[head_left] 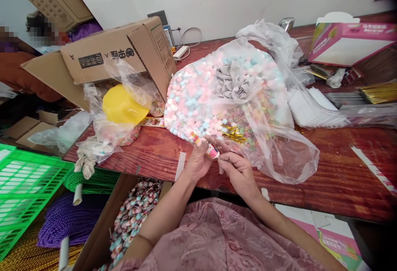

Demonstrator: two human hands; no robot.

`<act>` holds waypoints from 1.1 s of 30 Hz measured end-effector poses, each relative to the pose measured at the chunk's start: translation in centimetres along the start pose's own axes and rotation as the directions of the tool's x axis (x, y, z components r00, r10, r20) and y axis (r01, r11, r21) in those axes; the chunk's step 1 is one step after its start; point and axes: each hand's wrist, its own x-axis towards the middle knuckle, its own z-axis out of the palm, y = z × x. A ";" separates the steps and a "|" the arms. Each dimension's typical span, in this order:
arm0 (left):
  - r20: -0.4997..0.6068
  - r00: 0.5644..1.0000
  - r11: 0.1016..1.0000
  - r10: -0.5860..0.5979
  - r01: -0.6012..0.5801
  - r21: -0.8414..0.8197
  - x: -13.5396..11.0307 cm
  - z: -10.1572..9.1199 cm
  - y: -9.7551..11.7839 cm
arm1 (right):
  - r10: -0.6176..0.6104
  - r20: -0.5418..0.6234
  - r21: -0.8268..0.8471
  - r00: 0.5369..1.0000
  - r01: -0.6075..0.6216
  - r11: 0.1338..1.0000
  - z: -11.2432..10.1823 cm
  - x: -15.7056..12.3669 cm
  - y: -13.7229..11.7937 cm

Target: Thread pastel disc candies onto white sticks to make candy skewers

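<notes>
My left hand is closed round a small narrow packet of pastel candies at the near edge of the red wooden table. My right hand pinches the packet's lower end, fingers pressed together. Just beyond the hands lies a big clear plastic bag full of pink, blue and white candy balls, its open mouth spread toward me. A small bunch of gold twist ties lies on the bag close to my fingers.
A yellow bowl in a plastic bag and a cardboard box sit at the left. A pink box stands far right. Below the table are a box of filled packets, a green crate and purple cord.
</notes>
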 end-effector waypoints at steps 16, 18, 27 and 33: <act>-0.078 0.997 0.976 0.025 -0.041 -0.214 0.2 1.0 -0.1 | -0.114 -0.044 -0.236 0.993 0.101 0.967 0.9 0.3 1.1; -0.147 0.989 0.967 0.009 -0.045 -0.250 0.4 0.6 0.2 | -0.097 0.009 -0.233 0.995 0.097 0.968 0.6 0.3 1.0; -0.230 0.972 0.960 -0.045 -0.021 -0.278 0.4 0.1 0.3 | 0.003 0.170 -0.353 0.985 0.058 0.934 -0.5 -1.3 1.5; -0.152 0.987 0.981 -0.043 0.014 -0.191 -0.2 0.5 -1.0 | 0.041 0.106 -0.336 0.993 -0.003 0.942 0.2 -1.1 1.9</act>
